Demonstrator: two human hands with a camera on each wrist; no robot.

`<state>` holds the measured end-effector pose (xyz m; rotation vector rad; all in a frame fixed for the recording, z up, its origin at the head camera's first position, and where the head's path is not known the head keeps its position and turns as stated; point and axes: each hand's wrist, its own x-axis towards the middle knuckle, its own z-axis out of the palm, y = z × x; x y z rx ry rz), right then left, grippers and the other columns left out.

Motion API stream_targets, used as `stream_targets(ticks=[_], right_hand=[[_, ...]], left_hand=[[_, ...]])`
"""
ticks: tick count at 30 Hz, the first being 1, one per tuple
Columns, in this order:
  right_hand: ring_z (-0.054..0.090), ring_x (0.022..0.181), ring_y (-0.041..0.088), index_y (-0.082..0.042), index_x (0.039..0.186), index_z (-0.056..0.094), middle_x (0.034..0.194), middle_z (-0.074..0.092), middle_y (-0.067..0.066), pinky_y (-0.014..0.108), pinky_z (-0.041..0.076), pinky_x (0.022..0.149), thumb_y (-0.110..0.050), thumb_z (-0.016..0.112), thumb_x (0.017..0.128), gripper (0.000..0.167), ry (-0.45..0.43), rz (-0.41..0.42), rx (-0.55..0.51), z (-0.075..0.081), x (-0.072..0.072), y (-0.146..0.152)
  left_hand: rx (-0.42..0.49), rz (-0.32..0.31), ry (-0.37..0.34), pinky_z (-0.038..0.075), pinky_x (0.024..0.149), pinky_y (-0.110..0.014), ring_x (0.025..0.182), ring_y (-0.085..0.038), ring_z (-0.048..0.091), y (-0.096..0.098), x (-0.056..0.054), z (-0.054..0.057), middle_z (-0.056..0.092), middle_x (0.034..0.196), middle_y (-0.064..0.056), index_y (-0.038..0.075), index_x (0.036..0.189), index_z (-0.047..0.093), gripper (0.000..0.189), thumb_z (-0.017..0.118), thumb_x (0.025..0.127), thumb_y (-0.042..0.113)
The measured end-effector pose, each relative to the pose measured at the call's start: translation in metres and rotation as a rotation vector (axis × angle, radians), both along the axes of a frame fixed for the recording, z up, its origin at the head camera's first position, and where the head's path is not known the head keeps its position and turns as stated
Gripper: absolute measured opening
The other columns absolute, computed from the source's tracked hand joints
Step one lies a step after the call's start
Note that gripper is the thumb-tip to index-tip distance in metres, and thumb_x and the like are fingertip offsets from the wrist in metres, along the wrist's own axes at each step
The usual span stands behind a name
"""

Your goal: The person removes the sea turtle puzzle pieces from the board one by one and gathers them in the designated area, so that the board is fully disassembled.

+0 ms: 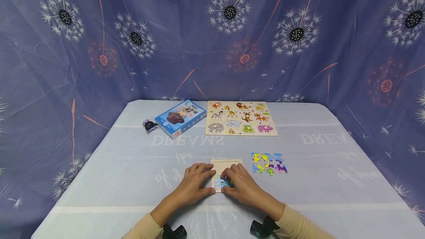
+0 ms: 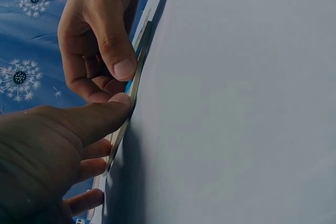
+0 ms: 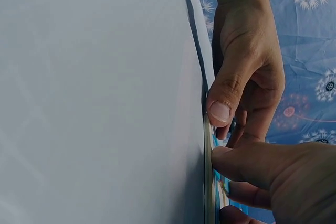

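Note:
In the head view, a small wooden puzzle tray (image 1: 227,164) lies near the table's front, with blue puzzle pieces (image 1: 218,183) in its lower part. My left hand (image 1: 196,183) touches the tray's left edge, thumb at the near corner and fingers spread farther up. Over the lower right of the tray, my right hand (image 1: 244,185) has thumb and index finger bent about a puzzle piece, mostly hidden under the fingers. The left wrist view shows the left thumb (image 2: 113,114) against the tray's rim. Loose puzzle pieces (image 1: 269,163) lie to the right, several of them yellow, green and purple.
Farther back lie a blue box (image 1: 180,118) and a wooden animal peg board (image 1: 240,119). A small black object (image 1: 150,125) sits left of the box. Behind the table hangs a blue dandelion-print cloth (image 1: 186,28).

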<state>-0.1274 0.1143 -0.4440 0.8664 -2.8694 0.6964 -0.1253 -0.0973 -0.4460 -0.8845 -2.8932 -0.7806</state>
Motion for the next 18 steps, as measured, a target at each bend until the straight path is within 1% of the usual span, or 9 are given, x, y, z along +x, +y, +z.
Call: stream_targets(ticks=[4,12,18], right_hand=[[0.037,0.080,0.008,-0.019,0.098,0.060,0.080,0.046,-0.008,0.025,0.034,0.072,-0.027,0.078,0.075,0.031,-0.001,0.002,-0.011,0.0001,-0.0004,-0.0002],[0.038,0.078,0.007,-0.019,0.094,0.060,0.078,0.048,-0.009,0.024,0.035,0.070,-0.023,0.076,0.074,0.025,0.028,0.001,-0.010,-0.0010,-0.0029,-0.0014],[0.040,0.078,0.007,-0.020,0.096,0.059,0.080,0.049,-0.008,0.024,0.036,0.070,-0.023,0.077,0.074,0.028,0.053,0.027,0.000,-0.0001,-0.0028,-0.0010]], left_hand=[[0.005,0.002,0.002,0.031,0.097,-0.054,0.125,-0.028,0.042,0.0004,-0.0003,-0.0001,0.050,0.137,-0.007,0.011,0.125,0.060,0.052,0.072,0.081,0.035],[0.001,0.004,-0.013,0.031,0.098,-0.054,0.125,-0.028,0.041,0.0007,-0.0010,0.0002,0.049,0.137,-0.006,0.011,0.126,0.060,0.053,0.072,0.081,0.036],[0.005,0.000,-0.023,0.030,0.099,-0.054,0.126,-0.028,0.041,-0.0001,-0.0011,0.0005,0.049,0.138,-0.006,0.011,0.126,0.059,0.053,0.071,0.081,0.037]])
